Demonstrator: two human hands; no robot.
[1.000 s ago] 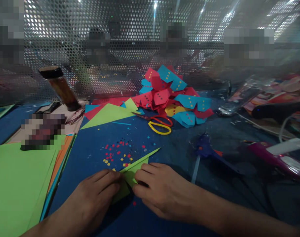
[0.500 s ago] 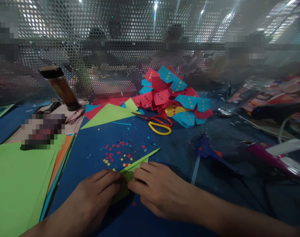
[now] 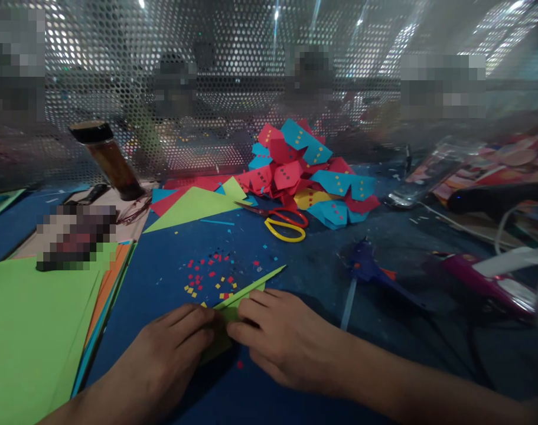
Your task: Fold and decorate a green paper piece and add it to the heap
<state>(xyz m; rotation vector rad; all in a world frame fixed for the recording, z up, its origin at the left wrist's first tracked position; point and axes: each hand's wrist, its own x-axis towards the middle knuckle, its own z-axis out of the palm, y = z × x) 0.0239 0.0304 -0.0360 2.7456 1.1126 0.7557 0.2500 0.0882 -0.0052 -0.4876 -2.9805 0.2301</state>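
A piece of light green paper (image 3: 251, 288) with a narrow fold along its upper edge lies between my hands, its pointed end aimed up and right. My left hand (image 3: 171, 342) is closed on its left part, fingers bent. My right hand (image 3: 280, 336) grips it from the right, with curled fingers pressing near the fold. Parts of the paper are hidden under both hands. Just beyond lie small red and yellow paper squares (image 3: 212, 274). Scissors (image 3: 286, 224) with red and yellow handles rest farther back.
A pile of folded red, blue and yellow paper pieces (image 3: 290, 171) stands by the perforated metal screen (image 3: 215, 124). Stacked green sheets (image 3: 33, 330) lie left, below a dark-lidded bottle (image 3: 113, 162). A blue glue gun (image 3: 370, 265) and a magenta device (image 3: 468, 274) lie right.
The view has shifted very slightly. Both hands keep their hold on the green paper, with almost no visible movement.
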